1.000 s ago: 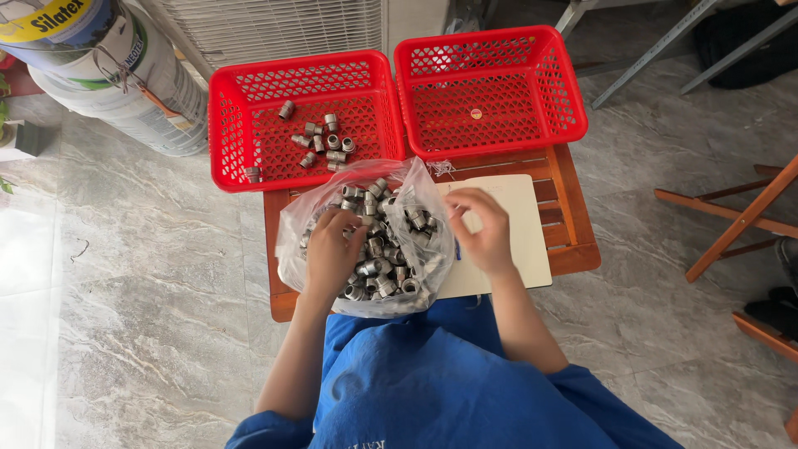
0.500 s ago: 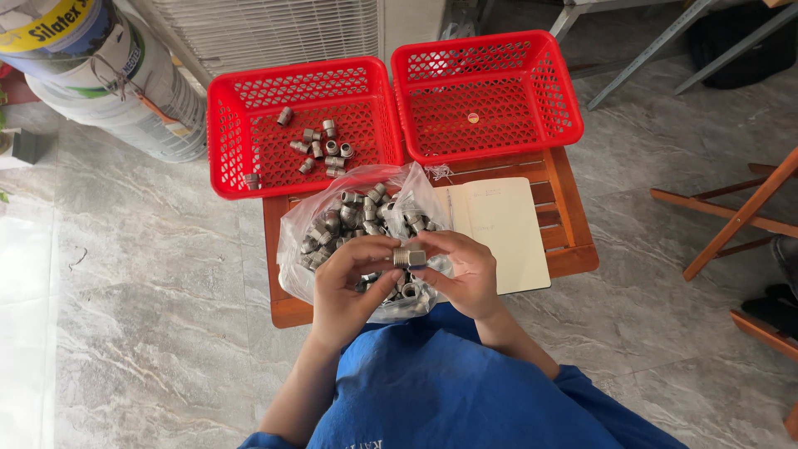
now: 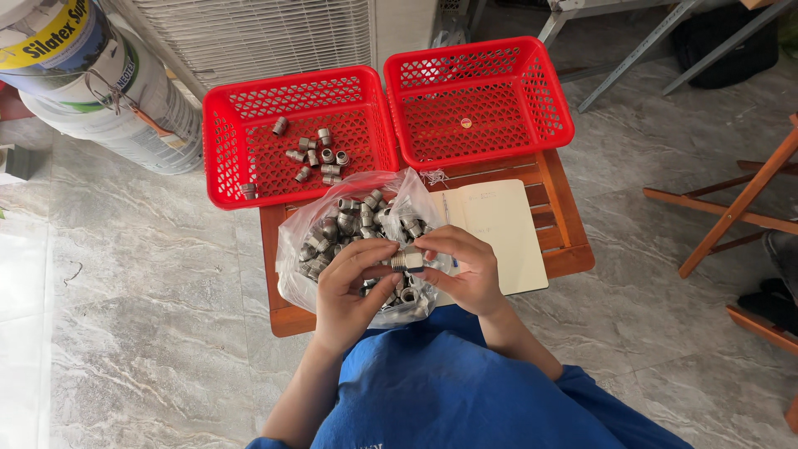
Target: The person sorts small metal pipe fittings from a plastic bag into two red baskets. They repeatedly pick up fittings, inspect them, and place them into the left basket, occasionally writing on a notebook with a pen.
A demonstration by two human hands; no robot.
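Hands meet at the centre of the frame, seen from above, over a clear plastic bag (image 3: 332, 249) full of small grey metal fittings. The left hand (image 3: 353, 291) and the right hand (image 3: 465, 270) together pinch one metal fitting (image 3: 406, 260) between their fingertips; it sits directly between the two hands, just above the bag's open mouth. Both hands are closed on that single piece, thumbs and forefingers touching it from either side.

The bag rests on a small wooden table (image 3: 573, 249) in the middle of the frame, with a pale open notebook (image 3: 507, 224) lying just right of the bag, partly under the right hand. At the table's far edge, two red plastic baskets stand side by side. The left basket (image 3: 224, 158), upper centre-left, holds a scatter of similar fittings. The right basket (image 3: 549, 91), upper centre, holds one small round object. Large paint buckets (image 3: 91, 91) stand on the floor at upper left. Blue sleeves fill the bottom of the frame.
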